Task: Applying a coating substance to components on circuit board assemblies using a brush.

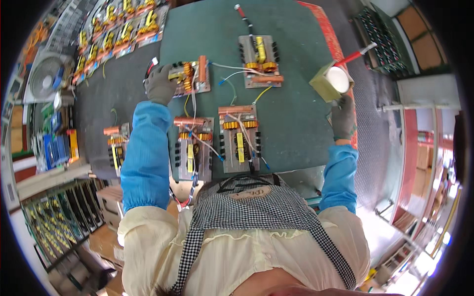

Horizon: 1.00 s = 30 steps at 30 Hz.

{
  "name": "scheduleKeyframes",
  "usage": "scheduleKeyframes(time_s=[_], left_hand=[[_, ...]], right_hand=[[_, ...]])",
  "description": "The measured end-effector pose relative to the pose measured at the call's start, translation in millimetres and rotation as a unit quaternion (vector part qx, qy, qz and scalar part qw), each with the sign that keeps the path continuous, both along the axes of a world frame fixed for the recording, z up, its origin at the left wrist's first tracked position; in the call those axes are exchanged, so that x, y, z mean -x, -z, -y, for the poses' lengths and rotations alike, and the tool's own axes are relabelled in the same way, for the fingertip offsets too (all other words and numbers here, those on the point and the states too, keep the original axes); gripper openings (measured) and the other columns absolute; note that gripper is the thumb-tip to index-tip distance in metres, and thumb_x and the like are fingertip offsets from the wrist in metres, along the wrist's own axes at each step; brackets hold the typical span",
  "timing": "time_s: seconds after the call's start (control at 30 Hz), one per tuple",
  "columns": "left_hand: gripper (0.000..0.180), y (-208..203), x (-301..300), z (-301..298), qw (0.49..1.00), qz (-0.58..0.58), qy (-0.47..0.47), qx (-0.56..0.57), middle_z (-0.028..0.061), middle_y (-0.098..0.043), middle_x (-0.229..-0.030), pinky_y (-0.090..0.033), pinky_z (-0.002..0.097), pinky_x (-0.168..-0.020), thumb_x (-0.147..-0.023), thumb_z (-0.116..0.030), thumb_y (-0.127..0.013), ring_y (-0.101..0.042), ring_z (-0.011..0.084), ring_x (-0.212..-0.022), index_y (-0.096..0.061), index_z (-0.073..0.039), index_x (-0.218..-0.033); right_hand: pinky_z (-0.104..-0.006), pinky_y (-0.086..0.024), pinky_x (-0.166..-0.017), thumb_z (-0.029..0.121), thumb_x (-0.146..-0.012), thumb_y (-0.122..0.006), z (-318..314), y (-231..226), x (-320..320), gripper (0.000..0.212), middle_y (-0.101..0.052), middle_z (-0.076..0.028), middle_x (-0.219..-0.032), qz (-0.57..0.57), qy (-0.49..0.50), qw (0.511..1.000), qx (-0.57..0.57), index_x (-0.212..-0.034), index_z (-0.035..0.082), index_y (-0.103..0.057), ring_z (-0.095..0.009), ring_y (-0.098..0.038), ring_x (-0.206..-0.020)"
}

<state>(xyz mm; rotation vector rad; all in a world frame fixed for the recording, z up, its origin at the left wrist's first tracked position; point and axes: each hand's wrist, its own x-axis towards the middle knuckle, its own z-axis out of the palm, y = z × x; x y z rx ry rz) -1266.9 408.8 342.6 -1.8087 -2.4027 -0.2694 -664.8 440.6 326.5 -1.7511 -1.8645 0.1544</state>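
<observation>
My left hand (160, 85), in a grey glove, is closed at the left edge of a circuit board (201, 81) with yellow-wound coils and a copper coil. A dark cable with a white connector (154, 61) lies by its fingertips. On the right, my gloved right hand (344, 119) has its fingers curled at the near side of a yellow-green square container (321, 88). Inside that container sits a round white pot or white contents (337, 79). A red-handled tool (349, 58) leans out over its far edge; its kind I cannot tell.
Similar boards lie about the green mat (296, 128): one far centre (269, 52), two near me (194, 165) (239, 126), one at left (116, 148). Loose wires join some. Several more boards (123, 37) stand in rows far left, beside a fan (44, 74). Racks flank the table.
</observation>
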Motion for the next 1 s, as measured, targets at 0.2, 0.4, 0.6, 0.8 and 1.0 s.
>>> scheduleKeyframes(time_s=[0.2,0.4,0.6,0.8,1.0], left_hand=[[0.043,0.7,-34.6,127.1,0.96,0.257,-0.015,-0.112,0.0165,-0.068,-0.12,-0.054,0.0464,-0.093,-0.08,-0.017,-0.077,-0.066,0.0398,-0.106,-0.068,-0.01,-0.122],[0.037,11.6,-63.0,257.3,0.941,0.28,-0.078,-0.172,0.0134,-0.07,-0.116,-0.054,0.0437,-0.093,-0.083,-0.011,-0.078,-0.067,0.0356,-0.106,-0.07,-0.007,-0.118],[0.034,11.5,-68.1,317.5,0.917,0.31,-0.113,-0.224,0.0151,-0.071,-0.117,-0.055,0.0427,-0.094,-0.087,-0.012,-0.077,-0.068,0.0343,-0.108,-0.07,-0.008,-0.12],[0.037,-2.1,-85.4,309.0,0.917,0.346,-0.017,-0.197,0.0149,-0.071,-0.119,-0.056,0.0429,-0.094,-0.086,-0.011,-0.077,-0.068,0.0367,-0.109,-0.069,-0.008,-0.122],[0.058,-2.8,-112.2,253.4,0.952,0.3,0.02,-0.061,0.0175,-0.068,-0.119,-0.055,0.0492,-0.089,-0.088,-0.033,-0.076,-0.067,0.039,-0.108,-0.057,-0.005,-0.135]], right_hand=[[-0.0418,-0.054,-0.086,0.017,-0.092,-0.073,-7.7,14.4,-17.2,0.036,-0.072,-0.013,-0.108,-0.17,-0.028,0.985,0.03,-0.124,0.006,-0.062,-0.031,-0.07,-0.097],[-0.045,-0.055,-0.081,0.025,-0.095,-0.069,9.2,-13.1,25.4,0.027,-0.075,-0.018,-0.1,-0.003,0.023,0.995,0.098,-0.114,0.006,-0.068,-0.035,-0.073,-0.093],[-0.0497,-0.055,-0.085,0.037,-0.092,-0.069,43.8,-15.8,81.1,0.036,-0.075,-0.023,-0.102,0.018,0.04,0.994,0.096,-0.113,0.008,-0.071,-0.043,-0.072,-0.099],[-0.0483,-0.055,-0.085,0.037,-0.091,-0.071,89.8,-27.8,119.5,0.041,-0.075,-0.021,-0.102,0.009,-0.006,0.991,0.134,-0.118,0.005,-0.068,-0.041,-0.072,-0.098],[-0.0438,-0.055,-0.087,0.035,-0.089,-0.075,127.2,-40.0,133.6,0.048,-0.076,-0.018,-0.104,-0.036,-0.022,0.988,0.149,-0.123,0.004,-0.065,-0.036,-0.072,-0.1]])
